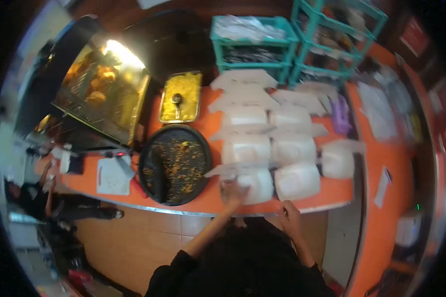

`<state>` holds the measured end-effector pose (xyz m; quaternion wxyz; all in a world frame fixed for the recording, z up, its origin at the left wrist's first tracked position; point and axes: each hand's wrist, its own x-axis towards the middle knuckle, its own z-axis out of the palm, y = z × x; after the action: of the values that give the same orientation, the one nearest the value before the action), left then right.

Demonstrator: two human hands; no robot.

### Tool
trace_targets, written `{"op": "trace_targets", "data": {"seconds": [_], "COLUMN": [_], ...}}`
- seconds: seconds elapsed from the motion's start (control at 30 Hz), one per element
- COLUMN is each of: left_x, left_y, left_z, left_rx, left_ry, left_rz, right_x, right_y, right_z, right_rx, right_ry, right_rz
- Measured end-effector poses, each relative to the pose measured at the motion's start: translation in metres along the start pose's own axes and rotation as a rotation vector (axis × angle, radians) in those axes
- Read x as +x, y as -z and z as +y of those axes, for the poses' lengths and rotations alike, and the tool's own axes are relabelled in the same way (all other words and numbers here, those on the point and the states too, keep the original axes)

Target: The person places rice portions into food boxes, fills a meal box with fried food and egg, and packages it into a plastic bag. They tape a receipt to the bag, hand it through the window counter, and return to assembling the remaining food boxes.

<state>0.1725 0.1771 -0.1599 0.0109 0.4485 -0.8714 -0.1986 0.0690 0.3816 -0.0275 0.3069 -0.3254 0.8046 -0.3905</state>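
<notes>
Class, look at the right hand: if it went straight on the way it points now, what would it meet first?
Most likely the white box just ahead of the right hand, near the box's left side. The hand's height over the counter is unclear, so it might pass above.

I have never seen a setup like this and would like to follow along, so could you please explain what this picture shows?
There is no machine here: a camera worn on a person's head looks forward and down at their bare hands. On the orange counter lie rows of white containers, a tray of yellow food with a ladle, a round black pan and a white board. The left hand, blurred, is at the nearest left container; the right hand is curled by the counter's edge. Whether it holds anything is unclear.
</notes>
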Motion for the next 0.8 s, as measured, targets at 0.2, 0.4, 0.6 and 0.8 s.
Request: {"op": "trace_targets", "data": {"seconds": [0.2,0.4,0.6,0.8], "left_x": [-0.014,-0.014,-0.025,-0.02], "left_y": [-0.019,-0.017,0.003,0.03], "left_z": [-0.004,0.0,0.015,0.012], "left_rx": [-0.262,-0.505,-0.634,-0.435], "left_ry": [0.181,0.275,0.427,0.332], "left_rz": [0.063,0.091,0.097,-0.053], "right_x": [0.096,0.136,0.13,0.155], "right_y": [-0.083,-0.108,-0.095,-0.107], "right_z": [0.02,0.049,0.042,0.082], "right_rx": [-0.446,-0.479,-0.189,-0.239], "right_ry": [0.382,0.237,0.2,0.182], "right_rz": [-0.229,-0.145,-0.153,-0.212]}}
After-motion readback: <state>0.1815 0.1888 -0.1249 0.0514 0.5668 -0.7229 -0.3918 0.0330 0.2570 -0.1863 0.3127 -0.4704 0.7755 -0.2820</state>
